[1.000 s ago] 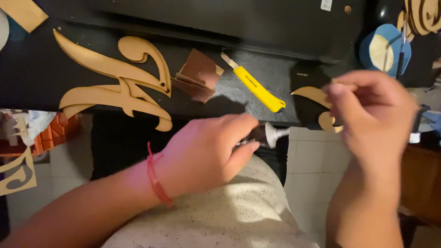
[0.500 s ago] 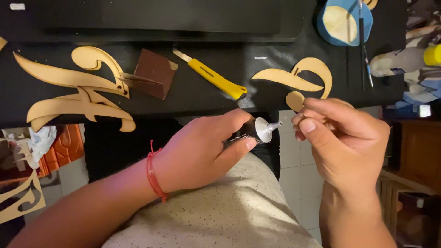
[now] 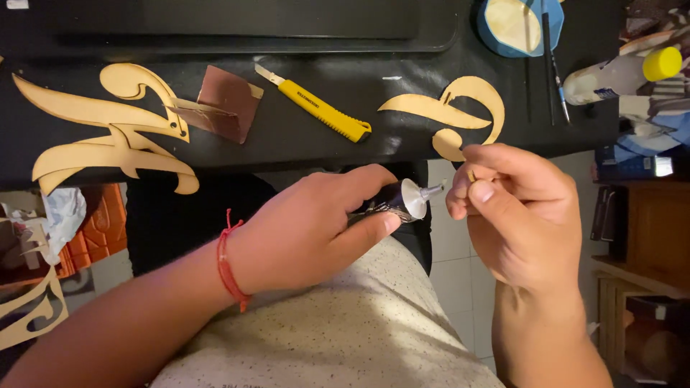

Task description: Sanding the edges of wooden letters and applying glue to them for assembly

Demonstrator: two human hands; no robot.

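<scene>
The left hand [image 3: 316, 226] is closed around a small dark glue tube [image 3: 392, 201], thumb below and fingers [image 3: 363, 178] wrapped over the top, so that only the white collar and the thin nozzle of the tube stick out to the right. The tube is held above the person's lap, just in front of the near edge of the black counter [image 3: 402, 86], not resting on it. The right hand [image 3: 521, 212] is beside it; its thumb and first fingers are pinched together on a very small light piece [image 3: 471, 174] (too small to say what it is), and this piece is just beside the tip of the nozzle. Whether they touch, I cannot tell.

On the counter, near the front edge and just above the right hand, lies a small curled wooden ornament [image 3: 449, 115]. Toward the left end lies a larger wooden scroll cutout [image 3: 108, 133], and a folded brown sheet of sandpaper [image 3: 226, 100] touches its right side. Between the sandpaper and the small ornament a yellow utility knife [image 3: 320, 109] lies at an angle, blade toward the back left. At the back right corner stands a blue bowl [image 3: 496, 36] with a thin brush [image 3: 552, 65] next to it, and a plastic bottle with a yellow cap [image 3: 622, 72] lies on its side at the right edge. A red string bracelet [image 3: 230, 262] is on the left wrist.
</scene>
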